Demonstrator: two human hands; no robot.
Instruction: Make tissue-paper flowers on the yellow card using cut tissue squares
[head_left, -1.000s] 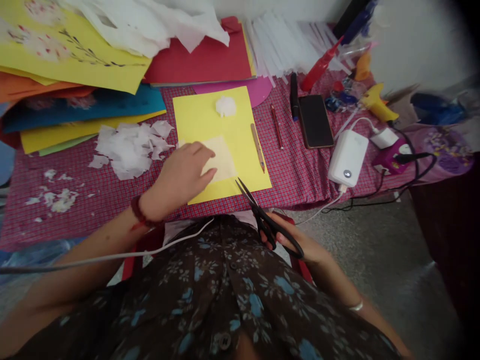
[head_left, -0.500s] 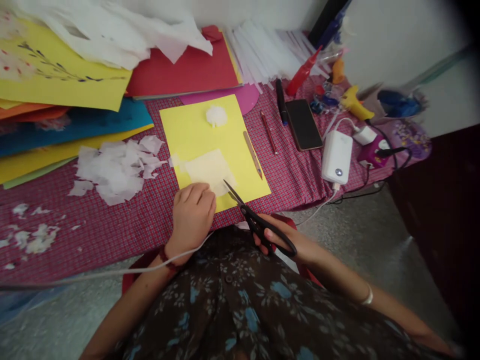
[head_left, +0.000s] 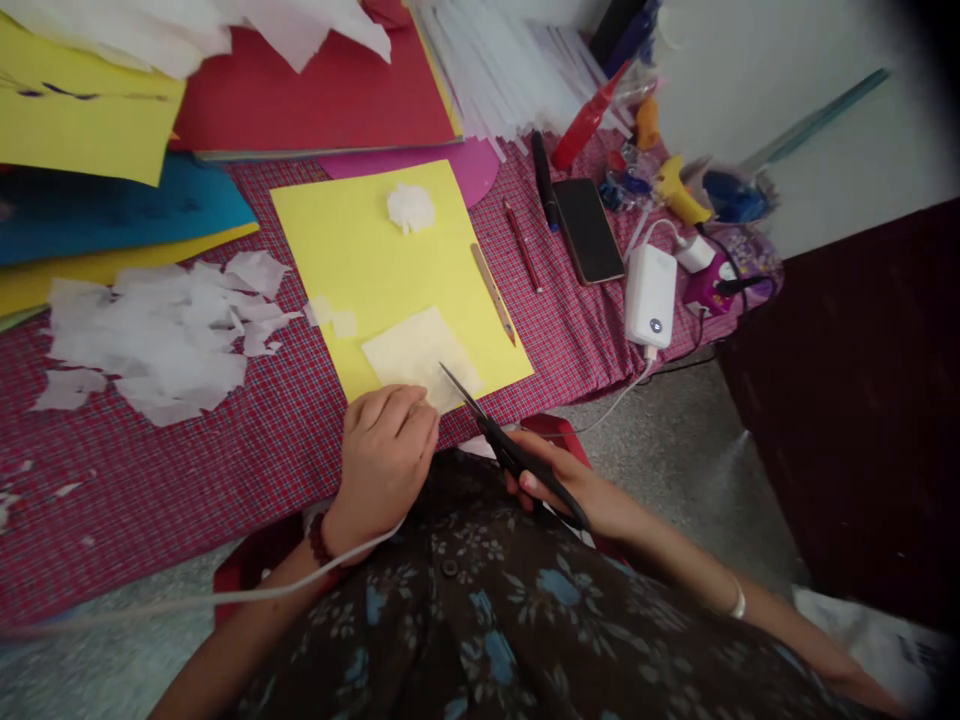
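Note:
My left hand [head_left: 388, 450] is closed at the front edge of the table, its fingers on the near edge of a thin white tissue paper piece [head_left: 415, 345]. That tissue lies over the lower part of a yellow sheet [head_left: 341, 245]. My right hand [head_left: 566, 475] grips black-handled scissors [head_left: 496, 438]. Their blades point up and left, the tip over the tissue, and look nearly together. A crumpled white paper ball [head_left: 410, 207] sits near the sheet's top, and a brown pencil [head_left: 493, 293] lies along its right side. Small tissue squares [head_left: 343, 323] rest at its left edge.
A heap of tissue pieces [head_left: 176, 335] covers the cloth at left. To the right are a red pencil [head_left: 523, 248], a black marker [head_left: 544, 180], a phone [head_left: 589, 232] and a white power bank [head_left: 650, 295]. A white cable [head_left: 285, 590] crosses my left wrist.
The view has shifted, so the table things appear further left. The tissue has turned slightly and come nearer me. The scissor blades look closer together, and both hands keep their hold.

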